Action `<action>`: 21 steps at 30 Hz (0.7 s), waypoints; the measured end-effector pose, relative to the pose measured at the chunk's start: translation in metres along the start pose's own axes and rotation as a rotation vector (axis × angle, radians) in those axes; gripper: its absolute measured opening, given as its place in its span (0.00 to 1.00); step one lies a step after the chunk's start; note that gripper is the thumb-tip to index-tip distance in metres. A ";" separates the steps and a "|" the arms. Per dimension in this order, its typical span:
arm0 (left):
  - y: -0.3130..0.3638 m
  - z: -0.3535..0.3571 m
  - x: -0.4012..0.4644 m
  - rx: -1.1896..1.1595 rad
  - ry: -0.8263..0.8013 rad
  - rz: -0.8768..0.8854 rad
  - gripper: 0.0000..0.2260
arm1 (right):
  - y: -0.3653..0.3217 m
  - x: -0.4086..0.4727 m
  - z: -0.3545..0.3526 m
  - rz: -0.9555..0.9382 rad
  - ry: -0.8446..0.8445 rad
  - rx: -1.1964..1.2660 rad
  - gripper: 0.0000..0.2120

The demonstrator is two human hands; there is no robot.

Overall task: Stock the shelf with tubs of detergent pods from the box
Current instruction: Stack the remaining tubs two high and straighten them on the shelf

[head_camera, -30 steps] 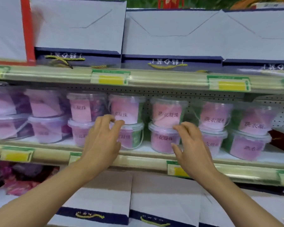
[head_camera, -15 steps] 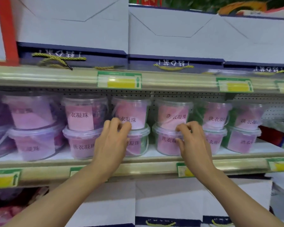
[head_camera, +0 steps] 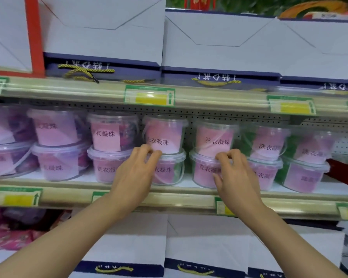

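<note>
So from the head cam: both hands are up at the middle shelf (head_camera: pixel 181 194), working on the two stacks of tubs in the centre. The left hand (head_camera: pixel 134 177) has its fingers (head_camera: pixel 147 150) curled in at the seam where the top tub (head_camera: pixel 165 134) sits on the bottom tub (head_camera: pixel 169 169). It looks like a pinch on the rim there, but I can't tell for sure that it's actually gripping. The right hand (head_camera: pixel 235 175) is doing the same one stack over, fingertips bunched on the lid of the lower right tub (head_camera: pixel 206 170), under the upper right tub (head_camera: pixel 215 137). Again, a real hold or only a touch? Can't say.

My read is this is the straighten-up bit: squaring the stacks so labels face out. To do it well I'd nudge from the lid rim, keep the top tub centred on the one below, and go gently, since those clear tubs look light and slippery.

Count: seven stacks showing, two tubs high, so about fourteen tubs, the far left ones being blurry. No box of stock in view, just white gift boxes (head_camera: pixel 219 39) above and below.
</note>
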State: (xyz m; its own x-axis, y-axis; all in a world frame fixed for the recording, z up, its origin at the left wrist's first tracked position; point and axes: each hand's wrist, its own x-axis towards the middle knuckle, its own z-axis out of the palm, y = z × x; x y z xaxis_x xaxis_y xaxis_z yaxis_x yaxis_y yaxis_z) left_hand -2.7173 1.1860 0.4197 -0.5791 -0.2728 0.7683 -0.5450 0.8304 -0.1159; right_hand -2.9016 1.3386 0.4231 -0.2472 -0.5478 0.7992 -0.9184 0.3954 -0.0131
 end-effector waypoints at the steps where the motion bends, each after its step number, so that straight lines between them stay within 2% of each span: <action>1: -0.001 -0.003 -0.006 -0.001 -0.016 0.021 0.33 | -0.002 -0.002 -0.003 -0.008 -0.014 -0.028 0.22; 5: -0.006 -0.021 -0.038 0.065 -0.067 0.051 0.36 | -0.021 -0.009 -0.009 -0.075 -0.015 -0.075 0.27; 13: -0.055 -0.056 -0.080 0.144 -0.117 -0.072 0.35 | -0.074 -0.005 -0.003 -0.213 -0.020 0.157 0.22; 21: -0.120 -0.077 -0.087 0.161 -0.036 -0.133 0.29 | -0.138 0.016 0.012 -0.319 0.060 0.253 0.19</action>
State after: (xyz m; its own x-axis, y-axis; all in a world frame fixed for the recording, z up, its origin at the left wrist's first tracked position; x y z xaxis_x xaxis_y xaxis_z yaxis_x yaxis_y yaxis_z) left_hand -2.5554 1.1475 0.4151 -0.5158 -0.3944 0.7605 -0.7062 0.6983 -0.1169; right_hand -2.7830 1.2659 0.4305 0.0739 -0.5669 0.8205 -0.9949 0.0146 0.0997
